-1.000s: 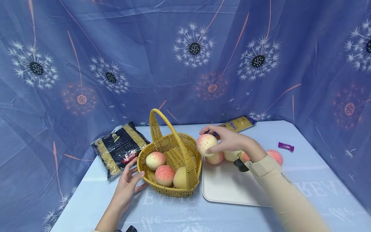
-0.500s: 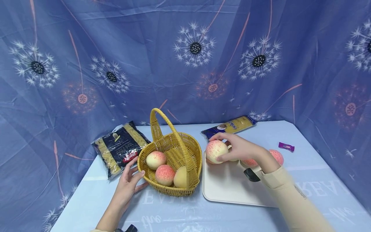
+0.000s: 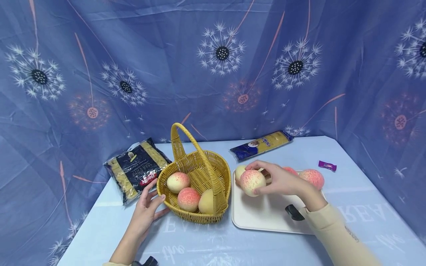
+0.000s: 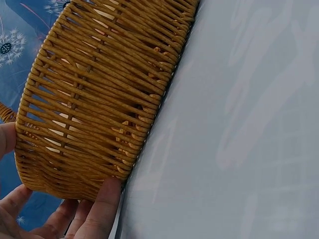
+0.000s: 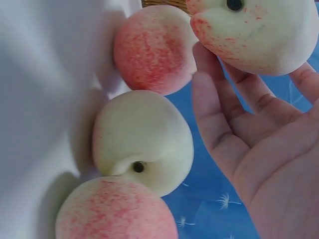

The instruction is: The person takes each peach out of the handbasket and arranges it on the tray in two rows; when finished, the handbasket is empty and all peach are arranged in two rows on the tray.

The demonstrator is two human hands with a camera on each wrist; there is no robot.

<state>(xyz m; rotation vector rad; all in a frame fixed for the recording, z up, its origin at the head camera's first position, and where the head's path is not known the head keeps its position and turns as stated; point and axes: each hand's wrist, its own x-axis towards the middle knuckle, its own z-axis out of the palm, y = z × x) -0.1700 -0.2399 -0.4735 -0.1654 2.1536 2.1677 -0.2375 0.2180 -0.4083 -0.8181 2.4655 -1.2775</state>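
Note:
A yellow wicker basket with a tall handle stands in the middle, holding several peaches, one of them red. At its left end my left hand grips it, thumb at the rim and fingers spread against the outer wall; in the left wrist view the fingertips touch the weave. My right hand holds a pale, pink-speckled peach between thumb and fingers, above the white tray. In the right wrist view a red peach and a pale peach sit along the tray's far side, below the held one.
A dark Barilla pasta bag lies left of the basket, close to my left hand. Behind the tray lies a blue-and-yellow pasta packet. A purple wrapped candy is at the right, beyond another pink peach. Patterned blue cloth hangs behind the table.
My right hand has moved right and toward me with the peach, from beside the basket's rim to above the tray. The left hand and the basket have stayed put.

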